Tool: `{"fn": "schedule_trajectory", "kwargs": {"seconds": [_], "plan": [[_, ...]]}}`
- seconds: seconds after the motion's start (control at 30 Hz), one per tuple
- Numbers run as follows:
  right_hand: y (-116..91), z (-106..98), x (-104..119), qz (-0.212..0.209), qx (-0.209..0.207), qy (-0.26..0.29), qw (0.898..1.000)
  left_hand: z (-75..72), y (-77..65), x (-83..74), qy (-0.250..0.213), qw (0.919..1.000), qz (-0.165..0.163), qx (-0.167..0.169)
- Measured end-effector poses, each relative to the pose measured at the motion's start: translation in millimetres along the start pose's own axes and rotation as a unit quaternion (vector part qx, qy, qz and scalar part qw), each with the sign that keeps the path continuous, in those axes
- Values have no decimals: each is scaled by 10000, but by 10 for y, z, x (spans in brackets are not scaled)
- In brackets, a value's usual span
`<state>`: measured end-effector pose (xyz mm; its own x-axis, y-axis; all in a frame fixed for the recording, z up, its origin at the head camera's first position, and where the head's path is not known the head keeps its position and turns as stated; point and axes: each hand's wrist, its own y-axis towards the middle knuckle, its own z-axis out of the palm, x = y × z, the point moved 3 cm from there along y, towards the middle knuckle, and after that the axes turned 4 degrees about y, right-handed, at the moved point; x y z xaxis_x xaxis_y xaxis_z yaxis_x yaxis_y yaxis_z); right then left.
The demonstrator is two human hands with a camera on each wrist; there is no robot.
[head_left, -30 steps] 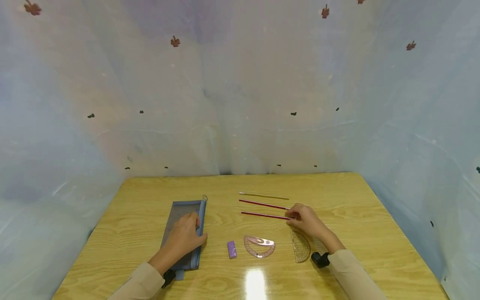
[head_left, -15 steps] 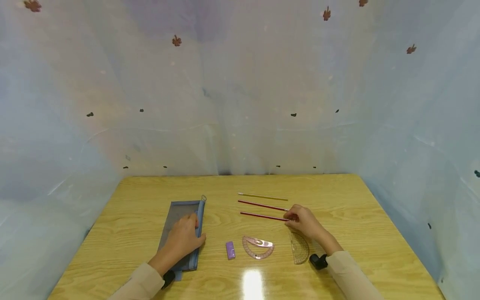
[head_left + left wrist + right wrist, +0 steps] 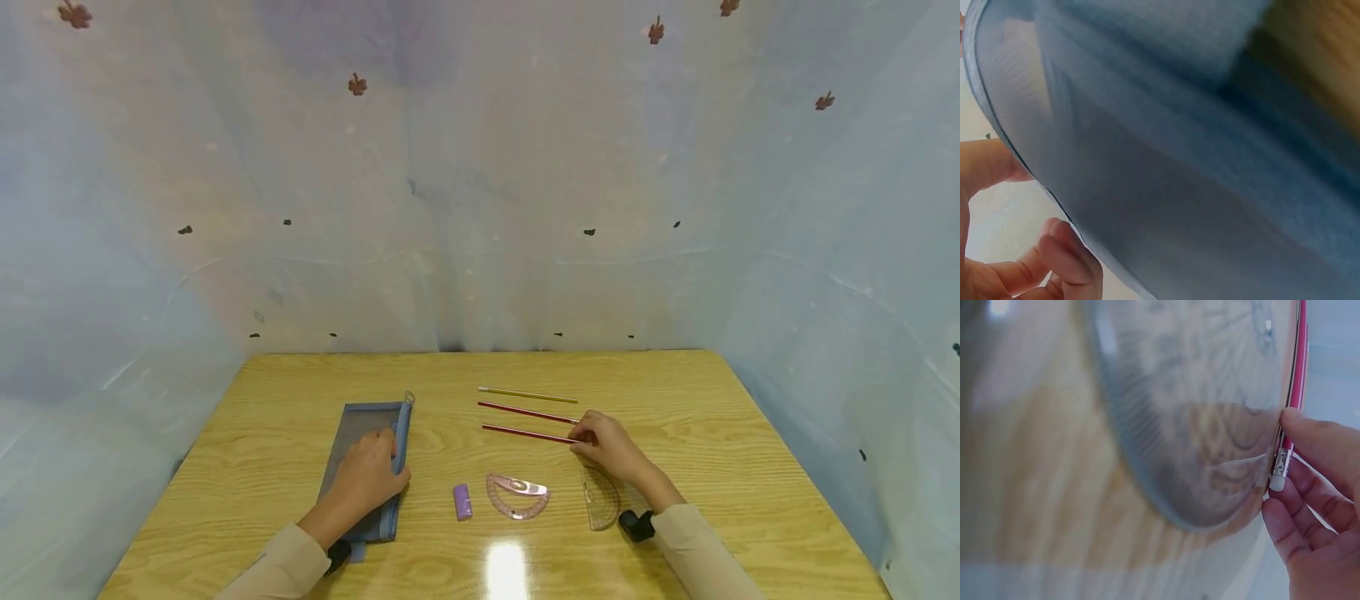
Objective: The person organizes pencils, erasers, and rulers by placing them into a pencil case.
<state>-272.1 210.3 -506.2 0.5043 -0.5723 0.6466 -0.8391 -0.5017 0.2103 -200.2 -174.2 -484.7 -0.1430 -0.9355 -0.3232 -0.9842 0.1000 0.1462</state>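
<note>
A blue-grey mesh pencil case [image 3: 363, 417] lies on the left of the table, its zipper edge facing right. My left hand [image 3: 367, 473] is over it, fingers curled, gripping the zipper side; in the left wrist view its fingers [image 3: 1075, 259] meet the case's edge. My right hand [image 3: 611, 446] pinches the near red pencil [image 3: 525, 433] at its end; the right wrist view shows the white eraser [image 3: 1277, 482] between thumb and fingers. A second red pencil [image 3: 521, 409] lies just beyond, its end close to the fingers. A clear half-round protractor [image 3: 600, 500] lies below that hand.
A yellow pencil [image 3: 528, 394] lies farthest back. Between the hands are a purple eraser [image 3: 462, 502] and a pink protractor [image 3: 517, 497]. The wooden table [image 3: 420, 575] is bordered behind and at the sides by a pale patterned curtain [image 3: 480, 208].
The view shifts slightly with the head. Both hands stay nearly where they were, the left on the pencil case and the right at the red pencil's end.
</note>
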Motion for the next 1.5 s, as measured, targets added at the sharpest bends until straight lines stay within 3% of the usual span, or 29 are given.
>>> {"fn": "schedule_trajectory", "kwargs": {"seconds": [0.37,0.7,1.1,1.5], "plan": [[4,2,-8,-223,-111,13,9997,9,25,-7,-8,9998,182,-90],[-1,7,40,-88,-55,-157,9998,-24,39,-28,-139,9997,216,-27],[13,25,51,-93,-38,-329,9994,-103,34,-37,-261,9988,353,-234],[-4,20,83,-173,8,-339,9993,-165,24,-5,-463,9987,74,-190]]}}
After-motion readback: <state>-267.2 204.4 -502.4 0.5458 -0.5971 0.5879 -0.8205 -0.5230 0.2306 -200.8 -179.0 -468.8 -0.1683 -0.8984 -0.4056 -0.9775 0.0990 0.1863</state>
